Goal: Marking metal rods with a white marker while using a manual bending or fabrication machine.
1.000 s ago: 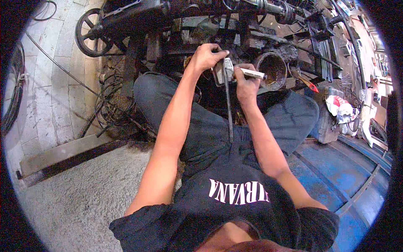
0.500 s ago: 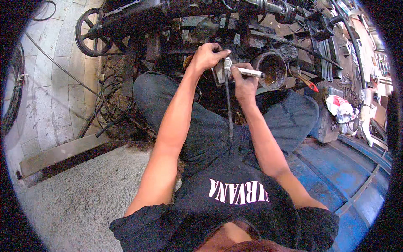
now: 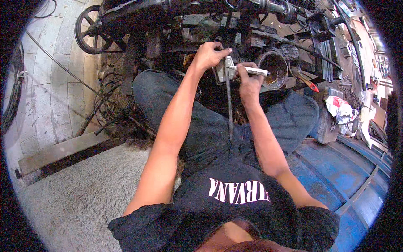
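Observation:
Between my knees a thin dark rod (image 3: 229, 111) runs toward my lap, its far end at a silver metal fitting (image 3: 228, 65). My left hand (image 3: 208, 56) is closed, thumb and forefinger pinched at the top of this fitting. What exactly sits in the pinch is too small to make out. In my right hand (image 3: 250, 84) is a silver cylindrical handle (image 3: 258, 72), gripped by thumb and fingers, pointing right from the fitting. I cannot tell whether handle and fitting are one tool. A grey metal piece shows beside the fitting, partly hidden by my left hand.
Just right of my hands stands a round, rusty-inside can (image 3: 275, 70), with a red-tipped brush (image 3: 308, 82) beyond it. Dark greasy machinery (image 3: 201, 12) with a spoked wheel (image 3: 93, 31) spans the far side. Cables (image 3: 111, 101) lie left; a blue metal panel (image 3: 340, 172) lies right.
My right hand has shifted slightly to the right along with the silver handle, and its fingers sit differently on it. The left hand has hardly moved.

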Tool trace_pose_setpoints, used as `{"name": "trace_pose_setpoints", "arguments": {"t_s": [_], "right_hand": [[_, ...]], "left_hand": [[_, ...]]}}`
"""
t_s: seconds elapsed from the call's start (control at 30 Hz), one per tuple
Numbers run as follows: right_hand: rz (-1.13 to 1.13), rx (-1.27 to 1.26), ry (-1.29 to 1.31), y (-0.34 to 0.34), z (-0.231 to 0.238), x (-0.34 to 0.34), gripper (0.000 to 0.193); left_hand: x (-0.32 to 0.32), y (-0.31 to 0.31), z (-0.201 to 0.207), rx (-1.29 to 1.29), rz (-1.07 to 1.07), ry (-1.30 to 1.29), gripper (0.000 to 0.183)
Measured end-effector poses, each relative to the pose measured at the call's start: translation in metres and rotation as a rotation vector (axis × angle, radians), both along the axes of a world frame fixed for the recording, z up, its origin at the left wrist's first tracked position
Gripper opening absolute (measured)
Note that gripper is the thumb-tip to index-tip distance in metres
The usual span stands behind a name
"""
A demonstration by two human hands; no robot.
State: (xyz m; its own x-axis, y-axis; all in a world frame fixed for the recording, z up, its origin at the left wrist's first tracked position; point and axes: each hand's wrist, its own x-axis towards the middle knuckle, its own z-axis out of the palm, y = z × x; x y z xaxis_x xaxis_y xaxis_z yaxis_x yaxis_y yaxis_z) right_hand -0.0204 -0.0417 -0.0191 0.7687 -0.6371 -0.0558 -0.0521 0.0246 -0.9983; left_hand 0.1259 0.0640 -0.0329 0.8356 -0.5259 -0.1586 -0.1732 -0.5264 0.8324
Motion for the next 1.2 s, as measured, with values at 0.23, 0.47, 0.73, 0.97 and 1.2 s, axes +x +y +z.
{"name": "trace_pose_setpoints", "arguments": {"t_s": [0.23,0.47,0.73,0.97,1.2], "right_hand": [[0.065,0.005,-0.018,0.0032,-0.0006,0.0002,0.008],[-0.062,-0.058,0.054,-0.0038,-0.0019,0.0002,0.011],[0.021,-0.007,0.033,0.0027,-0.0023,0.0014,0.009],[-0.01,-0.019,0.016,0.0015,0.0022,-0.0002,0.009],[0.009,0.045,-0.007,-0.0012,0.0004,0.0006,0.008]], "left_hand": [[-0.0037,0.0001,0.0022,-0.002,0.042,-0.072,0.052],[-0.006,-0.0007,0.0049,0.002,0.045,-0.041,0.054],[-0.0042,-0.0031,0.0042,0.073,0.036,-0.027,0.07],[-0.0065,-0.0041,0.004,0.076,0.056,-0.02,0.072],[-0.0106,-0.0047,0.0074,0.068,0.104,-0.056,0.072]]}}
